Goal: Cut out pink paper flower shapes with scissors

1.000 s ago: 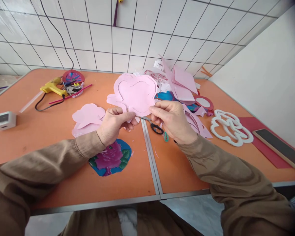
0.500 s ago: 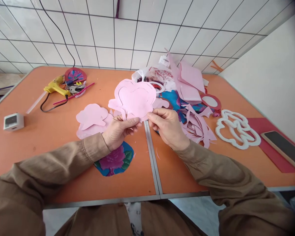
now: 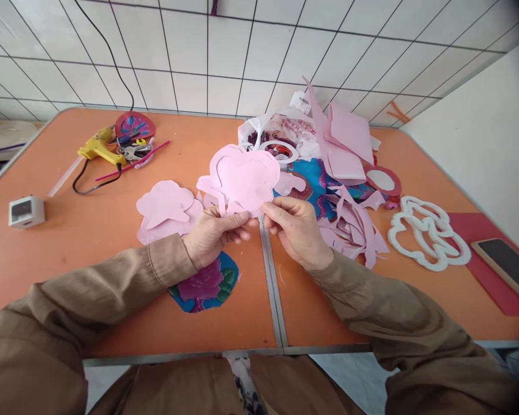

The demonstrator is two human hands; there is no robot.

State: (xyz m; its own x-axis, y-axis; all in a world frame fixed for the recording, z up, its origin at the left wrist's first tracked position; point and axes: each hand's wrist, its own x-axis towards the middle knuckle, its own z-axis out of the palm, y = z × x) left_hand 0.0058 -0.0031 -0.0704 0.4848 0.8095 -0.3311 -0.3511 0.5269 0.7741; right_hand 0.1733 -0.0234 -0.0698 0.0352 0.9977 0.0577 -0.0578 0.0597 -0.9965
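Floral piece [image 3: 203,286]: blue, pink bloom; flat on the desk [image 3: 242,328], nearer me than my left hand [image 3: 216,233] and partly hidden by that forearm.
Hands: the left pinches the cutout [image 3: 247,178] at its near left edge, thumb on top, fingers beneath; my right hand [image 3: 300,233] pinches the near right edge between thumb and fingers.
Cutout: pink, lobed, raised above the desk, between and just beyond my hands. It looks layered; whether the layers are joined I cannot tell.
Handling, my judgement: grip lightly and evenly, thumbs pressing every layer at the edge; pull neither side, or the thin rim may buckle or slip out of line.
Pink shapes [image 3: 166,204]: overlapping, left of my left hand.
Scraps [image 3: 354,225]: heaped just right of my right hand.
White outlines [image 3: 435,267]: overlapping, well right of it.
Blue cloth [image 3: 305,172]: beyond my right hand.
Glue gun [image 3: 101,151]: yellow, far beyond my left hand.
Bag [image 3: 303,129]: beyond both; folded sheets [image 3: 350,141] to its right.
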